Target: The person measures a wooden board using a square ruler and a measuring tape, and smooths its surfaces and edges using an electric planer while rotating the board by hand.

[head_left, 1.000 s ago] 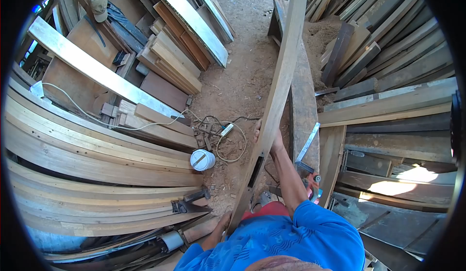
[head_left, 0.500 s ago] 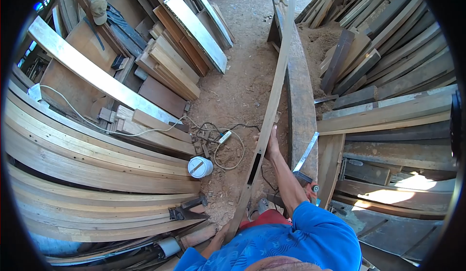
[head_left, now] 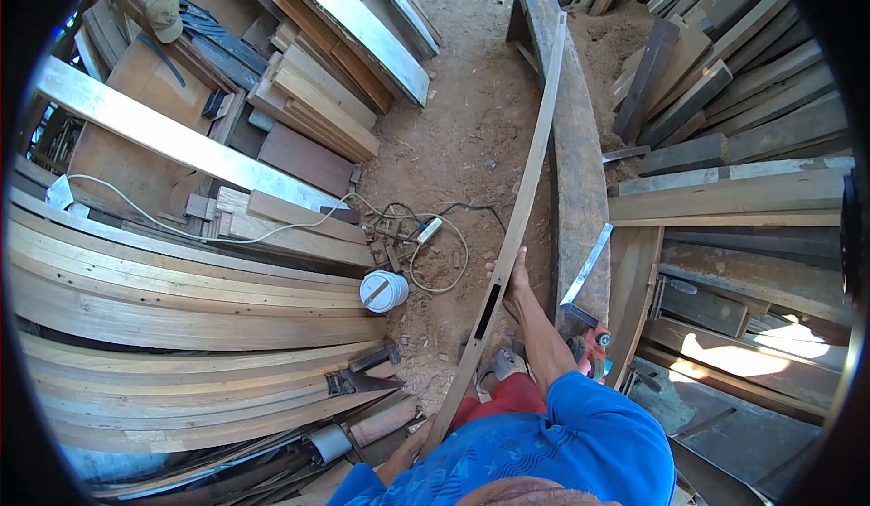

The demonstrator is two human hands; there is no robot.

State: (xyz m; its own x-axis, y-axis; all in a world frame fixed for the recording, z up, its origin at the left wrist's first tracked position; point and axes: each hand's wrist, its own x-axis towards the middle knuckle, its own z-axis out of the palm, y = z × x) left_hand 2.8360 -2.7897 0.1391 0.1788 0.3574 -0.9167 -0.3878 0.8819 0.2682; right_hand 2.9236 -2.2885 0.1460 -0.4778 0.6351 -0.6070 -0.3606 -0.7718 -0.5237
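Note:
A long, narrow wooden board (head_left: pixel 530 175) with a dark slot cut through it stretches from my body away over the floor. My right hand (head_left: pixel 517 275) wraps round its edge just beyond the slot. Low in the view, my left hand (head_left: pixel 419 438) is at the near end of the board, its fingers mostly hidden behind the wood. The board's far end lies over the edge of a thick, worn beam (head_left: pixel 580 157); whether they touch I cannot tell. On that beam rests a try square (head_left: pixel 589 261) with a metal blade, right of my right forearm.
A red-and-black power tool (head_left: pixel 594 347) sits at the beam's near end. On the floor are a white bucket (head_left: pixel 384 291), a power strip (head_left: pixel 430 230) with cords, and wood chips. Stacked boards (head_left: pixel 199 293) line the left side, more planks (head_left: pixel 734 202) the right.
The board's far end has come down into view, where before it ran past the top edge. The view has tilted downward a little. Both hands keep their hold.

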